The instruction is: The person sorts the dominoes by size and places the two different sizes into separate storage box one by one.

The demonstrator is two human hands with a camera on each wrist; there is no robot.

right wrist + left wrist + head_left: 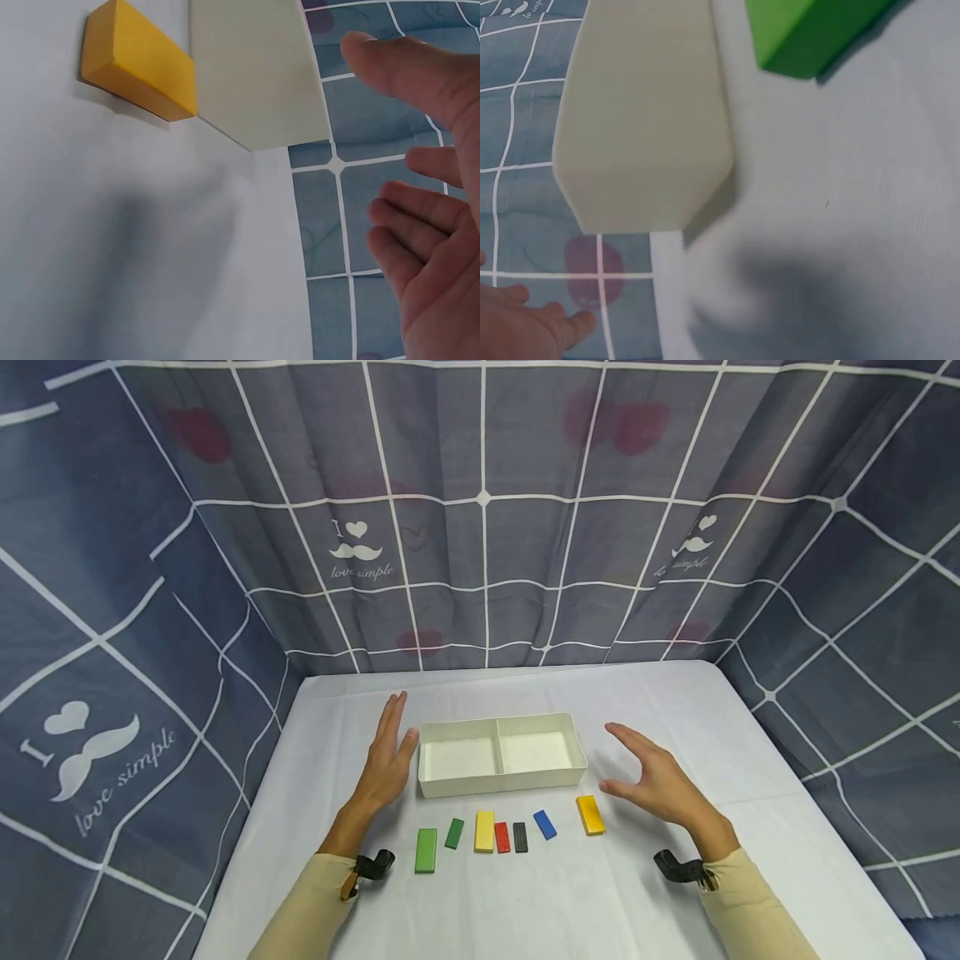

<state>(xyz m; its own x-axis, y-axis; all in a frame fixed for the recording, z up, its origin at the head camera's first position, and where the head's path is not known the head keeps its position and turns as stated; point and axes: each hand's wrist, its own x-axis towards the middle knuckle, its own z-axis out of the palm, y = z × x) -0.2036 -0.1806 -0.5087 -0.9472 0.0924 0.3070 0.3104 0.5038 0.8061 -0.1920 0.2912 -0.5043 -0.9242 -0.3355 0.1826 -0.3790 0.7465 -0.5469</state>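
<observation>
Sleeves (300,914) are covering our arms (345,833); we are hovering our left hand (384,770) at nine o'clock of the tray (502,782), our right hand (662,783) near three, each grip standing wide, while seven blocks (502,837) are lying toward six on the bench (592,902).

A faintly creased white cloth (600,902) lies spread flat. Beyond it hangs a grey-blue curtain (450,543) with white grid lines, faded red shapes (201,435), pale moustaches (356,552) and "love simple" lettering (362,572); similar gridded fabric (862,610) lines both sides.
</observation>
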